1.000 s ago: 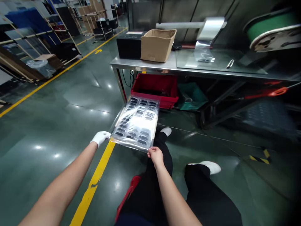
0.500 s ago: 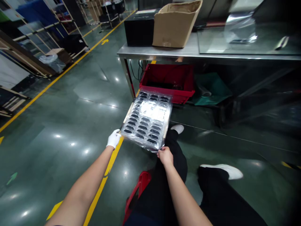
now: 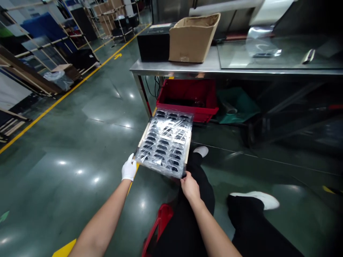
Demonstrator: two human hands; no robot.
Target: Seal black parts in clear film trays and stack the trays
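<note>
I hold a clear plastic tray (image 3: 164,142) wrapped in shiny film out in front of me, above the floor. Rows of small dark parts lie in its pockets. My left hand (image 3: 129,168), in a white glove, grips the tray's near left corner. My bare right hand (image 3: 189,185) pinches its near right corner. My legs in black trousers and white shoes (image 3: 261,200) stretch out below the tray.
A steel table (image 3: 214,67) stands ahead with a black box (image 3: 154,44), a cardboard box (image 3: 191,37) and a glass sheet on it. A red bin (image 3: 187,98) and a green bag (image 3: 237,103) sit beneath. Something red (image 3: 157,228) lies by my left leg. Racks line the far left.
The view shifted and came closer to the table. The tray stayed in both hands, dropping slightly and tilting a little toward me.
</note>
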